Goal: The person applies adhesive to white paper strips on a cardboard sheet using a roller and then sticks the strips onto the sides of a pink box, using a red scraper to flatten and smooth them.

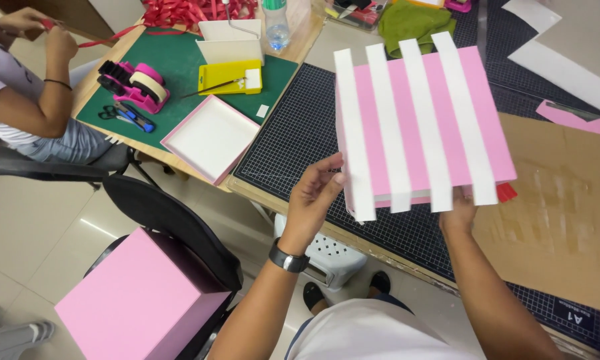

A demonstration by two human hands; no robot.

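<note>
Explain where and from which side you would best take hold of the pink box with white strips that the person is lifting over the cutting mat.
Probably grip the pink box with white strips at its near edge, coming from the person's side. It is broad, flat and tilted, so two spaced holds steady it: the left hand at the near left corner, the right hand under the near right edge.

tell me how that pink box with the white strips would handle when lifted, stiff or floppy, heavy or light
The pink striped box probably stays stiff: its edges look straight though only the left hand and right hand touch its lower edge. It seems light for its size, held tilted by fingertips alone. The white strips overhang the edge, so they might snag or peel.
</note>
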